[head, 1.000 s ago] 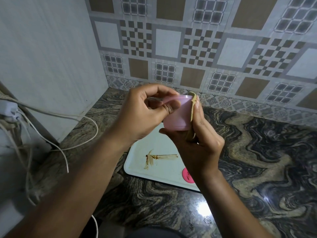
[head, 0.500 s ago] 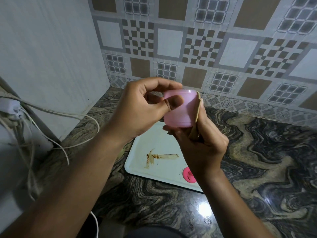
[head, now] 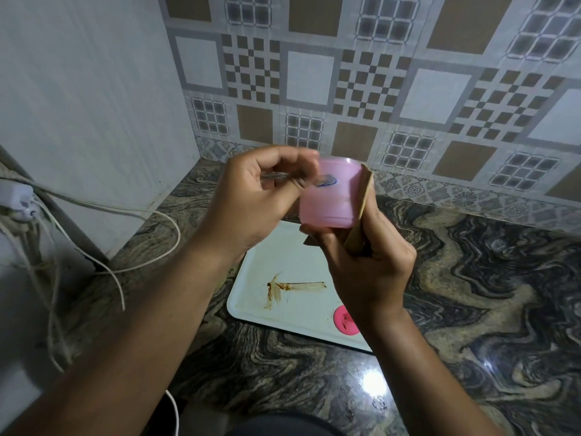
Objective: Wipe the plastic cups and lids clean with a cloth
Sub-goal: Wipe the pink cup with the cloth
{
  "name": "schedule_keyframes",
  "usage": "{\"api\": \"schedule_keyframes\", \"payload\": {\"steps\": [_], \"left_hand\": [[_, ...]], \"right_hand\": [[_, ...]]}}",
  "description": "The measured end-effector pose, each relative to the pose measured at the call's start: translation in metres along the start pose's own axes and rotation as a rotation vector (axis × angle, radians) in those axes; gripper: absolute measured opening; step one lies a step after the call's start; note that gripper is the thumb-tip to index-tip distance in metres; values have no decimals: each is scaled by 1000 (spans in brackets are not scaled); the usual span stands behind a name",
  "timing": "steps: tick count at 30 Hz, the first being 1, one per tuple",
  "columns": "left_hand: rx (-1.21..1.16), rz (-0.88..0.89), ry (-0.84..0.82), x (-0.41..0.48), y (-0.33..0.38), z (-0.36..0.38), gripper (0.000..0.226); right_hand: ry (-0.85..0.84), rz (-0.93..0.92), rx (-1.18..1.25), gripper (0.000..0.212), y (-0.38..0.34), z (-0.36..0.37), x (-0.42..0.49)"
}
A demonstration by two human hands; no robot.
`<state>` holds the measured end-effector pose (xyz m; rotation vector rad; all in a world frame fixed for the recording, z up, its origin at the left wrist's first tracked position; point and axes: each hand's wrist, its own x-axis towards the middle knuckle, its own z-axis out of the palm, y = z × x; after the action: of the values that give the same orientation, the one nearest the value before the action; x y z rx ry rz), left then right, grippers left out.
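A pink plastic cup point(head: 327, 199) with a small blue mark on its side is held above the tray. My right hand point(head: 367, 265) grips the cup from below and from the right, pressing a folded brown cloth point(head: 362, 209) against its wall. My left hand point(head: 254, 199) is at the cup's left side with its fingers curled; the blurred fingertips and thumb pinch the rim there. A pink lid point(head: 344, 319) with dark smudges lies on the near right of the white tray point(head: 251, 303), partly hidden by my right wrist.
The tray carries a brown smear point(head: 292, 287) and sits on a dark marbled counter point(head: 471, 309). A tiled wall stands behind and a white panel on the left. White cables point(head: 141, 215) hang from a plug at the left edge.
The cup has risen a little and turned in my hands. My left thumb has slid off its side, uncovering the blue mark. The cloth stays pressed against the right wall.
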<state>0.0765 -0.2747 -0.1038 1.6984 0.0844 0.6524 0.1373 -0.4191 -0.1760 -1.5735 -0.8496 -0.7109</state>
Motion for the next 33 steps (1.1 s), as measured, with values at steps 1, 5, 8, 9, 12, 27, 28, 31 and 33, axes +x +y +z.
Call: {"api": "schedule_keyframes", "payload": {"steps": [1, 5, 8, 9, 12, 27, 28, 31, 33], "left_hand": [[-40, -22, -1, 0, 0, -1, 23], [-103, -72, -29, 2, -1, -1, 23], [-28, -40, -19, 3, 0, -1, 18], [36, -4, -13, 3, 1, -2, 17], [171, 62, -9, 3, 3, -3, 24], [-143, -145, 40, 9, -13, -23, 13], [-153, -157, 29, 10, -13, -25, 14], [-142, -165, 22, 12, -13, -32, 15], [-137, -172, 28, 14, -15, -37, 13]], "right_hand": [[2, 35, 44, 73, 0, 0, 1], [-36, 50, 98, 75, 0, -1, 3], [-43, -60, -39, 74, 1, -2, 3], [-43, -99, -76, 73, 2, -2, 2], [-47, -145, -109, 71, 4, -3, 2], [-268, -181, -53, 41, -7, -16, 7], [-274, -190, -49, 38, -9, -16, 5], [-299, -193, -17, 31, -10, -17, -5], [-333, -177, 0, 33, -8, -18, -14]]}}
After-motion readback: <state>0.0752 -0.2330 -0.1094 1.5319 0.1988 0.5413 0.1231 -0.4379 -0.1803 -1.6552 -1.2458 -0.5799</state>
